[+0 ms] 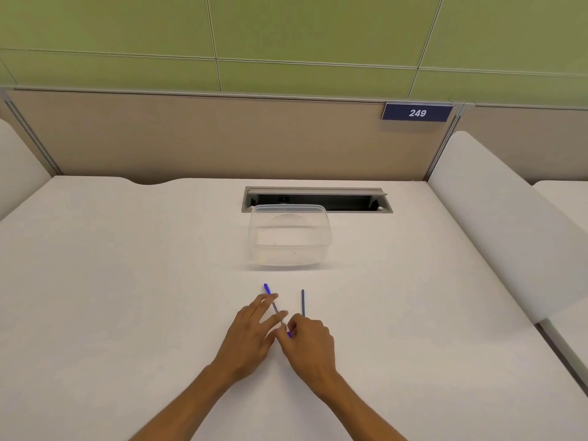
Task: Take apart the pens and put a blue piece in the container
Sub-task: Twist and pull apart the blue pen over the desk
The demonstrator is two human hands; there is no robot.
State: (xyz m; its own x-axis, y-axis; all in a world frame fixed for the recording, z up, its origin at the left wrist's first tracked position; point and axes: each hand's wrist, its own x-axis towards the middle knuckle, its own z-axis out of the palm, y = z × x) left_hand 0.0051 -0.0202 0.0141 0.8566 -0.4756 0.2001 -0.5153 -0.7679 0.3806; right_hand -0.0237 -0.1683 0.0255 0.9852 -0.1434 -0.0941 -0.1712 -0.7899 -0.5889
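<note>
This looks like an office or study hall with numbered seats. A white table (127, 281) is fenced at its far edge by a beige partition panel (206, 135), with white side dividers (496, 224) at the left and right edges. A blue number plate reading 249 (417, 112) hangs on the partition's top right. A recessed cable slot (350, 202) is set near the table's far edge. Green wall panels (286, 36) rise behind.

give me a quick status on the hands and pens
Left hand and right hand both on the blue-capped pen. Second pen lies untouched beside it. Container open, path clear.
</note>
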